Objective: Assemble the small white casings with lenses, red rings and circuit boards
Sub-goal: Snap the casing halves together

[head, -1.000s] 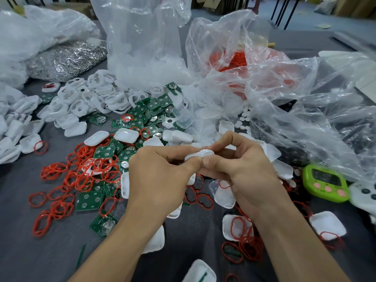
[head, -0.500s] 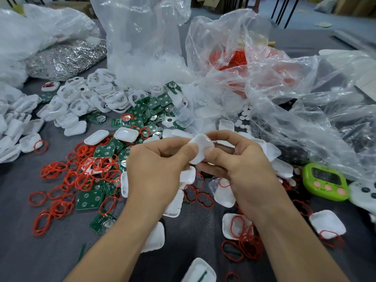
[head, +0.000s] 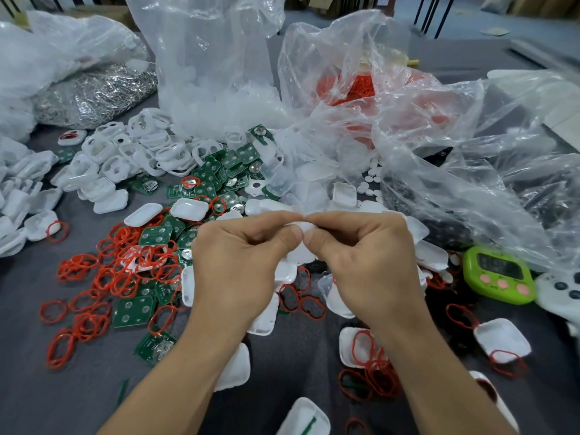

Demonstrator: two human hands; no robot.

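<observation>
Grip: left hand [head: 241,259] and right hand [head: 364,255], fingertips meeting, both pinching 1 small white casing [head: 309,227]. It is held above the table [head: 37,387] at mid-frame and is mostly hidden by the fingers.
Beneath the hands: loose casings [head: 262,318], some open side up.
Left: red rings [head: 103,271] scattered among green circuit boards [head: 133,310].
Right: green timer [head: 497,274], white controller [head: 561,293].
Behind: clear plastic bags [head: 213,73], 1 holding red rings.
</observation>
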